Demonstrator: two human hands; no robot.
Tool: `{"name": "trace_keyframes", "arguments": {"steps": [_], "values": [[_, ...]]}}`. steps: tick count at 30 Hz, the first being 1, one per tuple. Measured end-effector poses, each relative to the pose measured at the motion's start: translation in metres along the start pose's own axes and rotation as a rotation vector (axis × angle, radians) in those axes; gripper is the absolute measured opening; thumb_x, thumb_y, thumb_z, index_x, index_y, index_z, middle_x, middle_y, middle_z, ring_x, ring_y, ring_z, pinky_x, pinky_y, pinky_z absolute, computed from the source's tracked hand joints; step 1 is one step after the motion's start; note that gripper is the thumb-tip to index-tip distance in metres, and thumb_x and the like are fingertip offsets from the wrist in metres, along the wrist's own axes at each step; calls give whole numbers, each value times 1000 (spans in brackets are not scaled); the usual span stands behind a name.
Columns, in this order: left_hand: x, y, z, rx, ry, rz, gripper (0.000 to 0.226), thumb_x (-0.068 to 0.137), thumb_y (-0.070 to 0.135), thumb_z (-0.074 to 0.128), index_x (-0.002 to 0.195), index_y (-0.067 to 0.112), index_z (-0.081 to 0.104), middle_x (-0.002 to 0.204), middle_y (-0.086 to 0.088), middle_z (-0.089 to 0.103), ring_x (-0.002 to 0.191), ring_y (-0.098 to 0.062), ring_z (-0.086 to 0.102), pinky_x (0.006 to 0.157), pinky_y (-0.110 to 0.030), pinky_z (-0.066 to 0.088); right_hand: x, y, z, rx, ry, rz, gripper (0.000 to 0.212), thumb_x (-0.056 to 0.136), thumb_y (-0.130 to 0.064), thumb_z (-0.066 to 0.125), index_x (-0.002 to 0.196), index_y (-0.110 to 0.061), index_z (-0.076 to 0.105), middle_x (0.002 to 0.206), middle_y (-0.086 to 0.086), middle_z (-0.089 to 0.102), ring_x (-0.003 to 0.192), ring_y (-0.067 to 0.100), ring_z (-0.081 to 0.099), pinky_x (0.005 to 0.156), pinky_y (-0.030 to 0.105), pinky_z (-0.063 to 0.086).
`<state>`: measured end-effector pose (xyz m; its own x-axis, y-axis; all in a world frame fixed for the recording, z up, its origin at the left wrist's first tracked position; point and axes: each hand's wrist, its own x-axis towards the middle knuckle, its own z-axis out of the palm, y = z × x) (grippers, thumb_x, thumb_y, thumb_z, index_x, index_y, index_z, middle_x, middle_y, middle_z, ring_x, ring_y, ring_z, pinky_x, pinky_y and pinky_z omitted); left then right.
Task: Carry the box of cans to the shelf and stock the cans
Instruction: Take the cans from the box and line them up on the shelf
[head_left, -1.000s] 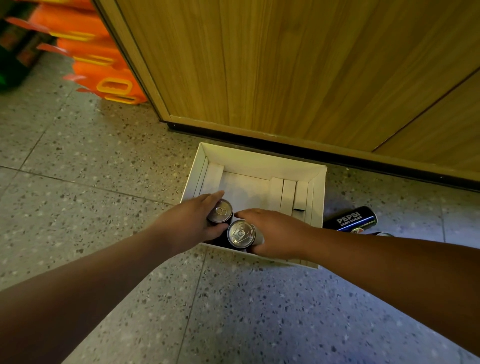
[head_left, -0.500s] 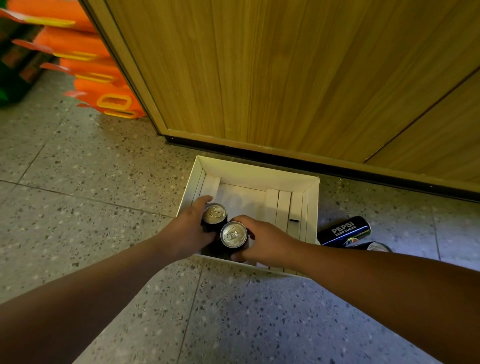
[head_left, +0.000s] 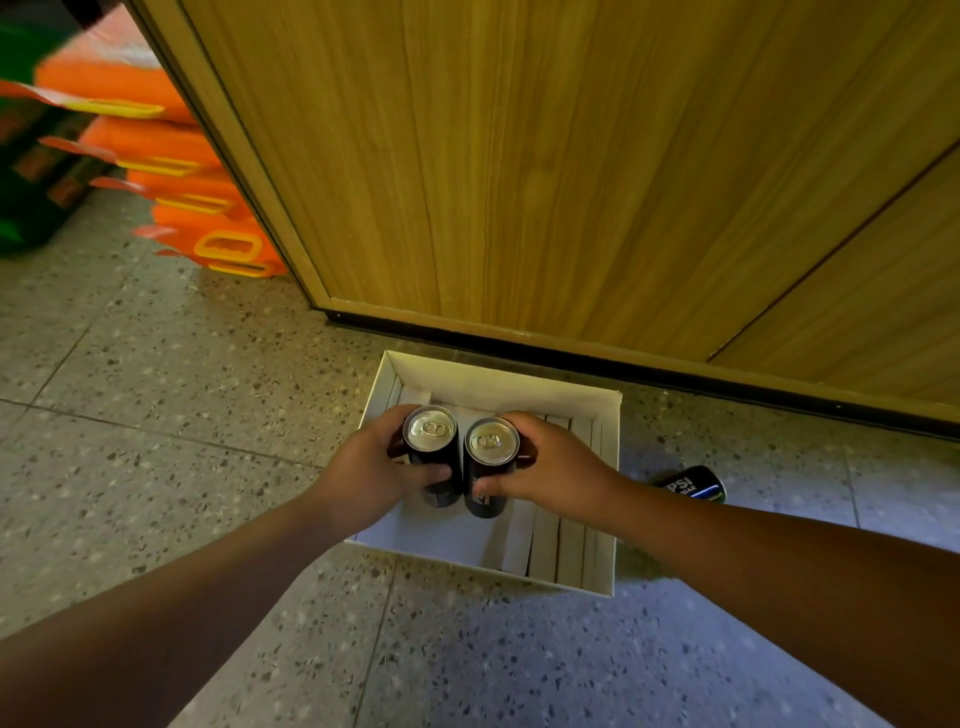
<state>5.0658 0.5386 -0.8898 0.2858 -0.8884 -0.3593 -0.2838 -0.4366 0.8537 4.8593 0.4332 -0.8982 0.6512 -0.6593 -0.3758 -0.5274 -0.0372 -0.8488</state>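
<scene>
A white open cardboard box sits on the speckled floor against a wooden cabinet. My left hand grips one black can with a silver top. My right hand grips a second black can right beside it. Both cans are upright, touching side by side, held above the box's near left part. Folded white card dividers lie flat inside the box on the right.
Another black Pepsi can lies on its side on the floor just right of the box, partly hidden by my right forearm. A wooden cabinet front rises behind. Orange packs are stacked at the far left.
Both hands have lifted the two cans up from the box's front corner. The view has shifted, so the box sits lower in the picture.
</scene>
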Motion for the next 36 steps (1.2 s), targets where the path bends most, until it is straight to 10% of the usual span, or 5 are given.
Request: {"name": "trace_keyframes", "arguments": {"steps": [10, 18, 26, 36], "values": [[3, 83, -33, 22, -5, 143, 60, 69, 8, 86, 116, 35, 60, 106, 20, 71, 102, 7, 64, 78, -6, 49, -10, -65, -52, -53, -34, -94, 65, 65, -24, 94, 122, -34, 63, 116, -16, 71, 110, -1, 65, 99, 29, 53], [-30, 189, -76, 4, 120, 161, 60, 70, 11, 86, 121, 31, 61, 110, 12, 71, 107, -7, 65, 93, -34, 53, -50, -162, -112, 8, 55, -141, 57, 69, -19, 92, 107, -45, 58, 108, -18, 70, 105, -3, 65, 89, 21, 55], [-127, 378, -134, 40, 187, 104, 64, 69, 19, 87, 126, 26, 59, 109, 13, 69, 105, -7, 63, 74, -15, 45, -154, -324, -206, 44, 176, -122, 59, 66, -21, 94, 113, -37, 62, 108, -15, 72, 102, -4, 67, 84, 14, 54], [-239, 667, -215, 63, 206, 119, 56, 65, 25, 89, 112, 36, 62, 102, 21, 68, 99, 2, 63, 83, -24, 51, -295, -582, -356, 14, 222, -152, 64, 63, -32, 95, 120, -32, 66, 110, -16, 73, 103, -1, 68, 87, 24, 57]]}}
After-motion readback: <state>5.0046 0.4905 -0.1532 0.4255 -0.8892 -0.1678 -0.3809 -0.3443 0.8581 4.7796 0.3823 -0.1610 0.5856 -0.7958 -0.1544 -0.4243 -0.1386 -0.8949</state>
